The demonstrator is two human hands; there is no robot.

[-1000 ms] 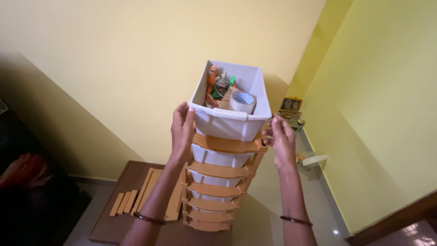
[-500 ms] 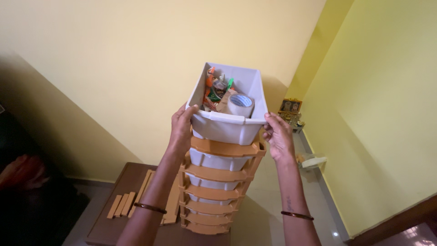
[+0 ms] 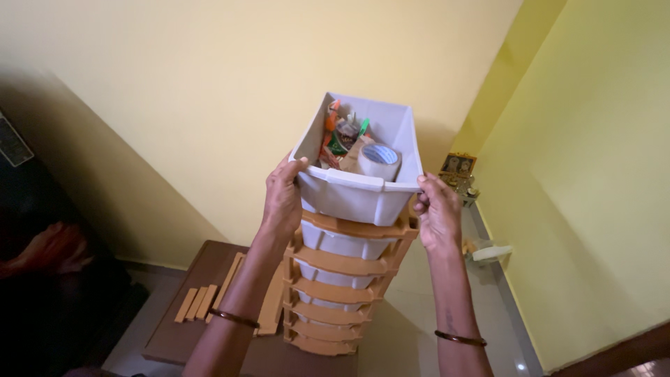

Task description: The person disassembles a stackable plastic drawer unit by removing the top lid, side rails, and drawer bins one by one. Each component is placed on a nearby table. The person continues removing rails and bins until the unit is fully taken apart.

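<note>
A white plastic drawer (image 3: 352, 197) sits at the top of a tall orange and white drawer tower (image 3: 340, 286). My left hand (image 3: 282, 199) grips the drawer's front left corner, thumb over the rim. On the front right corner my right hand (image 3: 437, 213) holds the same drawer. Inside lie a roll of tape (image 3: 380, 160) and a jumble of small packets and tools (image 3: 340, 136). The tower stands on a low brown table (image 3: 181, 334).
Loose orange plastic strips (image 3: 195, 304) and a flat orange panel lie on the table left of the tower. Yellow walls meet in a corner behind. A small shelf with framed pictures (image 3: 460, 174) stands by the right wall. Dark furniture fills the left edge.
Both hands went from resting beside the top drawer to gripping its front corners. The view shifted slightly, so drawer and tower now appear a little further right.
</note>
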